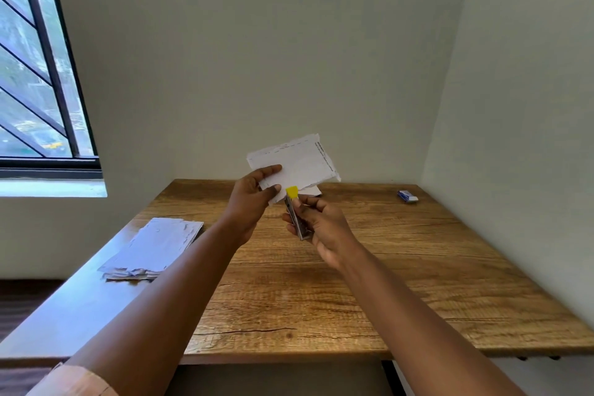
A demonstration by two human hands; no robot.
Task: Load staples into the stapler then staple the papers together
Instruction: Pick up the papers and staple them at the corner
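Papers (299, 164) sit pinched in my left hand (254, 193) above the worktop (353, 267), light and floppy, so I'd grip near the corner being stapled. My right hand (324, 225) holds the small yellow-tipped stapler (294, 209) at their lower edge.

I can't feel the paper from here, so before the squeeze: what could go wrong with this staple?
1. The left hand pinches the held papers in the air by one corner only; the ragged sheets could slip out of line.
2. The stapler, in the right hand, meets just the bottom edge, so the staple may land near the margin and tear out.
3. With no support from the wooden table, the right-hand grip could twist.
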